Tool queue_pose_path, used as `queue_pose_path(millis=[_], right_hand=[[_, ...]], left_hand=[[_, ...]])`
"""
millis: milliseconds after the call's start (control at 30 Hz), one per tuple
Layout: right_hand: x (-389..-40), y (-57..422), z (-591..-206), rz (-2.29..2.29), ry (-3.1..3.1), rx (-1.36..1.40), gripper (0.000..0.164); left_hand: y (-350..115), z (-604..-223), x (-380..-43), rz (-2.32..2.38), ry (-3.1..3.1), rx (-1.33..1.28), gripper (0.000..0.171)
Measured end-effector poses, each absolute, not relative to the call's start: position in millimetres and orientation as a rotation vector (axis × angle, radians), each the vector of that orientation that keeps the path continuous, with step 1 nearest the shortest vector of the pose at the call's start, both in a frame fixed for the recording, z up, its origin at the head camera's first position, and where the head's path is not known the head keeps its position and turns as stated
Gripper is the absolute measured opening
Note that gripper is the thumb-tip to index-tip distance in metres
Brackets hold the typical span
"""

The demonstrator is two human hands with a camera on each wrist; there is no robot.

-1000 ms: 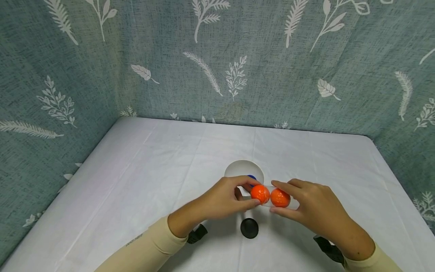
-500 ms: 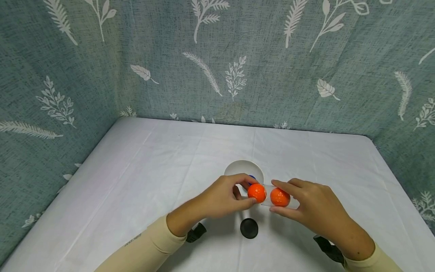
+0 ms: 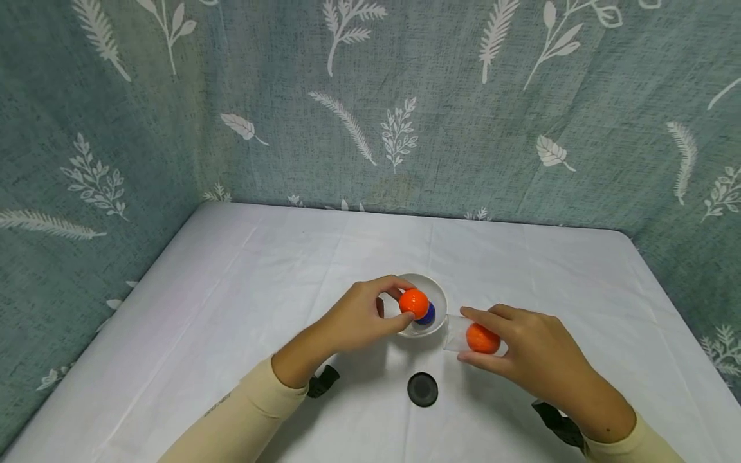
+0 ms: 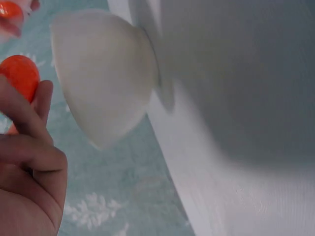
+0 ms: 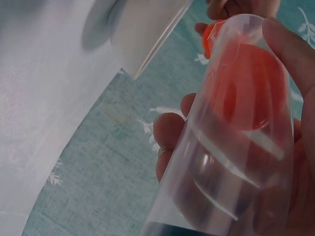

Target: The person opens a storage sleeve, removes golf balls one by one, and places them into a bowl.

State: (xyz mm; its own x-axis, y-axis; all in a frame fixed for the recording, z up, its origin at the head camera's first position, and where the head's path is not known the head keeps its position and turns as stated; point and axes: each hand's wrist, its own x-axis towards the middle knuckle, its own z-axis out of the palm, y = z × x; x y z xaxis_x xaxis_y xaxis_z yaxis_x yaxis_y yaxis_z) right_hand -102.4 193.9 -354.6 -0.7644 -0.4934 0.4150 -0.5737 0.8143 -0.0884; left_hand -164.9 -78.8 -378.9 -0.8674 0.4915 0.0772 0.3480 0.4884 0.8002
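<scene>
"Away from the clear tube and over to the white bowl, my left hand has carried one orange ball."

"How do you hold it?"

"Thumb and fingers pinch it above the bowl's rim; a blue ball lies inside the bowl."

"And your right hand?"

"Curled round the clear tube, right of the bowl, with a second orange ball inside it. A black disc lies on my side of the bowl."

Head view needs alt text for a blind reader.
Left hand pinches an orange ball above a white bowl holding a round blue object; right hand grips a clear tube with another orange ball inside. A black disc lies nearby.
</scene>
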Motion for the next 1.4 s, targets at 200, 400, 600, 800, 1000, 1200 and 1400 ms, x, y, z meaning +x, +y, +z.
queue_pose_path(millis=[200, 400, 600, 800, 1000, 1200, 1400], right_hand=[[-103, 192, -353, 0.292, -2.691, 0.767, 0.058], [-102, 192, -353, 0.302, -2.728, 0.747, 0.057], [-102, 195, -354, 0.311, -2.713, 0.75, 0.056], [-102, 194, -353, 0.312, -2.729, 0.756, 0.056], [-101, 192, -352, 0.318, -2.75, 0.756, 0.057], [-100, 191, -350, 0.314, -2.793, 0.735, 0.058], [-100, 191, -350, 0.325, -2.785, 0.738, 0.057]], left_hand=[[-87, -383, -177, 1.264, 2.704, 0.696, 0.038], [-86, -385, -187, 1.095, 2.78, 0.674, 0.038], [-77, -388, -197, 0.928, 2.817, 0.729, 0.041], [-73, -389, -203, 0.807, 2.833, 0.758, 0.043], [-71, -387, -204, 0.684, 2.862, 0.778, 0.046], [-68, -386, -204, 0.569, 2.902, 0.802, 0.047], [-63, -385, -200, 0.455, 2.954, 0.815, 0.05]])
